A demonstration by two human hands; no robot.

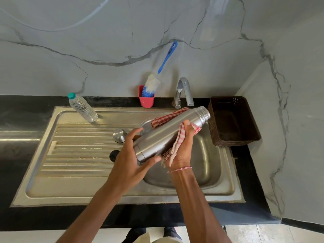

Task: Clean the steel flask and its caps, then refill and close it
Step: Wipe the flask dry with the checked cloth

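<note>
Above the sink (226, 174), left hand (128, 159) curled round flask (169, 131), right hand (183, 151) curled round cloth (177, 143).

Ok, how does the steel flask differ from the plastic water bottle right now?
The steel flask is opaque metal, the plastic bottle clear. The flask is uncapped; the bottle wears a teal cap. The flask is held tilted over the sink; the bottle stands on the drainboard. Both are slim cylinders.

Brown basket (213, 127) beside tap (182, 82), black counter (17, 113).
</note>
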